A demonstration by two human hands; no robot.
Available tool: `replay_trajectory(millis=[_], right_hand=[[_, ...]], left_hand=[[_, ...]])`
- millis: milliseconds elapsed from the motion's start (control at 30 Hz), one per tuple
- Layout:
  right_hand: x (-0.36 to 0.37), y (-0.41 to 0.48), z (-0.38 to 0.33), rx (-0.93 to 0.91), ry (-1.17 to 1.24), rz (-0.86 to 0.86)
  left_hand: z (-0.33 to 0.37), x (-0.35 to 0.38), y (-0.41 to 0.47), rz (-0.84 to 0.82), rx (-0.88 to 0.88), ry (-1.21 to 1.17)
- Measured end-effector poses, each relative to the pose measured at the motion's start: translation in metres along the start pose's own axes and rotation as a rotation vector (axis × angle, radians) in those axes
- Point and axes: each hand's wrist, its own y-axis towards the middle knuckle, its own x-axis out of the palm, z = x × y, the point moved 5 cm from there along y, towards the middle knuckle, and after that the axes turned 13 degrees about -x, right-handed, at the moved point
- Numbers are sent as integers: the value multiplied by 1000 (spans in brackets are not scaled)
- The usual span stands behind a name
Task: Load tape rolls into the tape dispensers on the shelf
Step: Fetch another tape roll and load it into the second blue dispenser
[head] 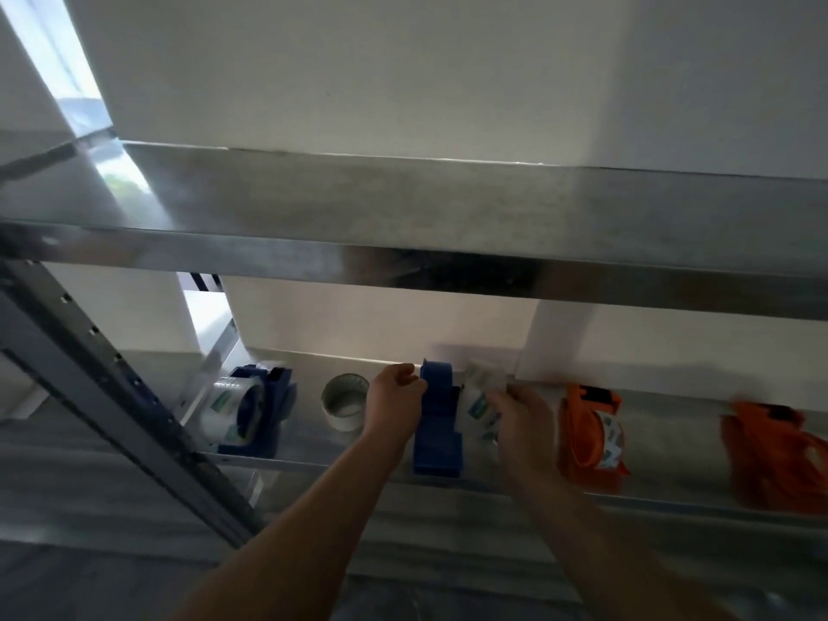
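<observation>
A blue tape dispenser [437, 425] stands on the lower metal shelf [672, 445]. My left hand [394, 403] grips its upper left side. My right hand [522, 419] holds a clear tape roll [479, 405] against the dispenser's right side. A loose clear tape roll [345, 401] lies flat just left of my left hand. Farther left, another blue dispenser [262, 407] carries a clear roll. To the right stand two orange dispensers, one [589, 437] with a roll in it, the other [777, 459] blurred at the frame edge.
An upper metal shelf [425, 226] runs across the view above my hands. A perforated upright post [103, 387] slants down on the left. A white wall and column [555, 342] back the shelf. Grey floor shows below.
</observation>
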Motion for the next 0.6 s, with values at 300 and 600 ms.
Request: replay_trajectory(millis=[300,600], right_hand=[[18,12,19,48,-39,-2],[36,17,33,94,-58,-29]], left_hand=[[-7,5,11,-75,-64,-4],[-8,-2,26,-157,-36,58]])
